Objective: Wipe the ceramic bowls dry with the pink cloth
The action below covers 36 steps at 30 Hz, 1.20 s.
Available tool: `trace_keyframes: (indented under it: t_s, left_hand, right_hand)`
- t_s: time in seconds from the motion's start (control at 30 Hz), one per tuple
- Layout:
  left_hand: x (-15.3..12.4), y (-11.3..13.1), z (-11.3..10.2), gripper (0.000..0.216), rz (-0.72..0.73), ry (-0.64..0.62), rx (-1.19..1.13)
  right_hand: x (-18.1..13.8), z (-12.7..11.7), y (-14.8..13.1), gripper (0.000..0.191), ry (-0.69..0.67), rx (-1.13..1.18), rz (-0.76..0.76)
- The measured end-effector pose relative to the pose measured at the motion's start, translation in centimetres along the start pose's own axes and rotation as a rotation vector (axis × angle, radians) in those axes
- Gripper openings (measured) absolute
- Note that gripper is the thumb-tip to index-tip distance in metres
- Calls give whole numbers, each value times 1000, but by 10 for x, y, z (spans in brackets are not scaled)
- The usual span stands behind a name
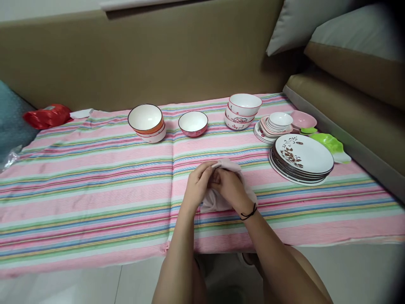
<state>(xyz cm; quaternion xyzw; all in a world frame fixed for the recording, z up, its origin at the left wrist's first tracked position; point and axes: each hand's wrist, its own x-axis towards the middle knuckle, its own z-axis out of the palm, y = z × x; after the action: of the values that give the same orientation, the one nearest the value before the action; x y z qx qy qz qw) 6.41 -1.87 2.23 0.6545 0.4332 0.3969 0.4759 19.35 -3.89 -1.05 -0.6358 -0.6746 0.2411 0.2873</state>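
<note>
Both my hands meet at the front middle of the striped cloth, over a pale pink cloth [248, 195]. My left hand [200, 182] is closed, pinching the upper edge of this cloth. Close against it, my right hand [228, 185] has its fingers curled into the folds, also gripping the cloth. Whether anything is wrapped inside the cloth is hidden by my hands. Beyond my hands stands a single red-rimmed bowl [193, 123]. To the right of my right hand lies a stack of plates [303, 154] with brown floral decoration.
The striped cloth [85, 185] covers the sofa seat. Stacked bowls [146, 118] stand at back left, more stacked bowls [243, 105] at back right. Small dishes [280, 120], a pink bowl [302, 120] and a green leaf-shaped dish [329, 143] sit right. Red fabric [49, 116] lies far left.
</note>
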Motion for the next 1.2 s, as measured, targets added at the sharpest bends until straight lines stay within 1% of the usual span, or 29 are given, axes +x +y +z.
trace_keyframes:
  t_s: [0.07, 0.13, 0.3, 0.37, 0.47, 0.6, 0.77, 0.87, 0.93, 1.0, 1.13, 1.2]
  left_hand:
    - [1, -2, 0, 33, -19, 4, 11]
    - [2, -4, 0, 34, -19, 6, 13]
    - [3, -8, 1, 35, -10, 11, 10]
    - [4, -8, 2, 36, -18, 24, 9]
    - [4, -7, 1, 39, -50, 77, -5]
    - [6, -7, -4, 42, -99, 97, 2]
    - [7, -7, -7, 37, -90, 73, -2]
    - [6, -8, -7, 36, -87, 9, 58]
    - [5, -10, -6, 43, -59, -59, 145]
    - [4, -11, -5, 48, -12, -85, 225]
    - [1, -11, -3, 60, 13, -6, 305]
    - [0, -11, -3, 62, 11, 22, 336]
  right_hand:
    - [0, 1, -1, 8, 36, -48, 3]
    - [-1, 1, -2, 8, 40, -83, -2]
    - [-2, 0, -5, 14, -8, -78, 20]
    - [-3, -1, -5, 21, -38, -79, 64]
    - [-4, -3, -4, 36, -75, -57, 127]
    - [-4, -7, -5, 52, -115, -24, 141]
    - [-3, -7, -5, 57, -131, -53, 151]
    - [-3, -7, -4, 53, -137, -13, 152]
    - [-4, -8, -3, 46, -143, 27, 137]
    - [-4, -8, -2, 38, -153, 50, 127]
    - [-4, -7, -3, 24, -135, 76, 102]
    - [-3, -6, -5, 12, -86, 86, 86]
